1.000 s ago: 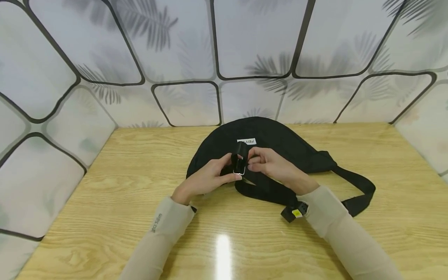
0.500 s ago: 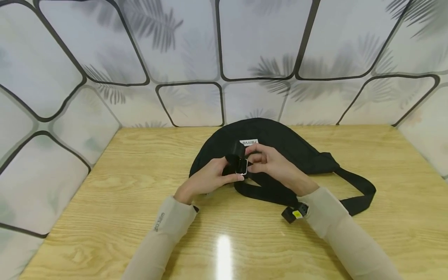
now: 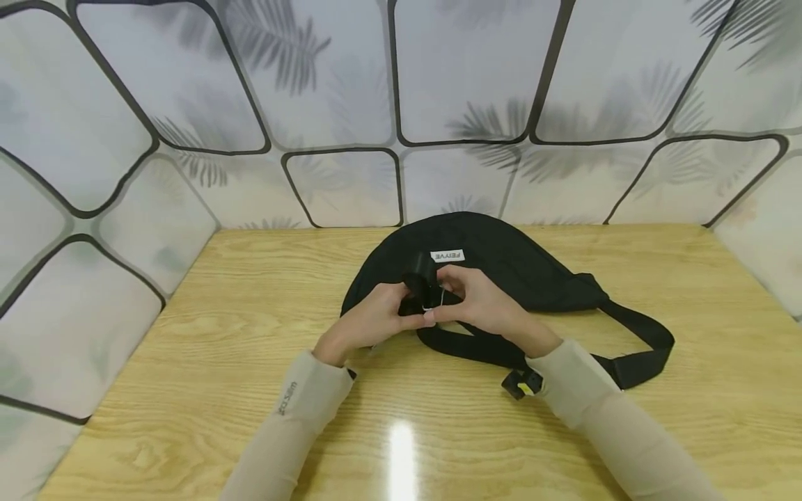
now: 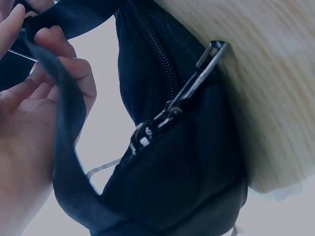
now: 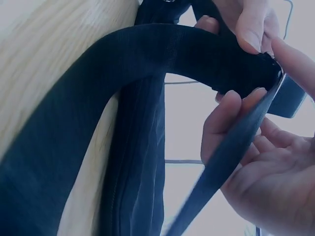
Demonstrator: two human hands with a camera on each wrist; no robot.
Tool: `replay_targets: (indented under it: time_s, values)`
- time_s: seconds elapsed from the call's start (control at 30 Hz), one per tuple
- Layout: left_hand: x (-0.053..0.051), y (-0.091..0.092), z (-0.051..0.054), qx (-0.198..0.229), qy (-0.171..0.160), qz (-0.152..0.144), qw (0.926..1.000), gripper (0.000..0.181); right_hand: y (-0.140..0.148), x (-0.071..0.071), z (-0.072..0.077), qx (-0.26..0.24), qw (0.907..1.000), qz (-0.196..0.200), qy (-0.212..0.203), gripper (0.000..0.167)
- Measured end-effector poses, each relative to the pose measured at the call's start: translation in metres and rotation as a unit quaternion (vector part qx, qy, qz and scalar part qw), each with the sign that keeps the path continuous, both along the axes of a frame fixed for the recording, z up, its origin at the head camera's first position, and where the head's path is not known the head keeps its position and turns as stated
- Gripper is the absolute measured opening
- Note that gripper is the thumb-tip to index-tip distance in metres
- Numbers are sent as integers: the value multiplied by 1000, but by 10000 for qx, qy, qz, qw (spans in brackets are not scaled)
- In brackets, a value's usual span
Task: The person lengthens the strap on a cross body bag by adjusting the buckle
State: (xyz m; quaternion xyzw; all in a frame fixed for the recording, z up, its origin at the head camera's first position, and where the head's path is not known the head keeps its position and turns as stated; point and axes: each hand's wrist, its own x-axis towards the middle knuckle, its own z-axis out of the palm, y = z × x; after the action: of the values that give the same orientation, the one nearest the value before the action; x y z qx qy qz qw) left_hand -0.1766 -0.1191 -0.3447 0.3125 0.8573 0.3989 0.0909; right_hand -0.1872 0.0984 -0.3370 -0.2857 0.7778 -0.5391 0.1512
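A black bag (image 3: 495, 257) with a white label (image 3: 447, 255) lies on the table. In front of it, my left hand (image 3: 374, 316) pinches a black strap (image 3: 421, 275) at a metal buckle (image 3: 428, 308). My right hand (image 3: 485, 303) grips the same strap from the other side, its thumb close to the left thumb. The right wrist view shows the webbing (image 5: 246, 73) passing through the buckle between fingers of both hands. In the left wrist view, a strap (image 4: 69, 113) runs past my left hand (image 4: 29, 123), beside the bag's zipper pull (image 4: 202, 73).
The wooden table (image 3: 188, 390) reaches back to a patterned curtain (image 3: 338, 184). A strap loop (image 3: 658, 341) extends from the bag's right end. A black clip with a yellow mark (image 3: 520, 385) lies by the right cuff.
My right thumb has moved left and down to the buckle, near the left thumb. The strap loop above the buckle has shifted slightly, and the clip near the right cuff has turned a little.
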Motion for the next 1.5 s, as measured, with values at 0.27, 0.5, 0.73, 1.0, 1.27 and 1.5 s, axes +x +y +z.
replay_targets:
  time_s: [0.27, 0.5, 0.73, 1.0, 1.27, 1.5]
  values:
    - [-1, 8, -4, -82, 83, -22, 9999, 32, 9, -3, -2, 545, 9978, -233, 296, 43]
    - [-3, 7, -1, 68, 64, -40, 9999, 38, 11, -3, -1, 488, 9969, -370, 488, 43]
    - [-1, 3, 3, 42, 56, -62, 10000, 39, 11, -1, 1, 492, 9963, -280, 650, 41]
    - [1, -1, 5, 16, 258, -66, 9996, 40, 13, -1, 3, 419, 9966, -114, 707, 38]
    - [2, -1, 6, 3, 157, -89, 9998, 42, 15, 0, 5, 521, 9955, -52, 793, 37]
    - [2, -3, 5, -79, 185, -17, 9998, 44, 18, -2, 6, 616, 9952, -95, 751, 36]
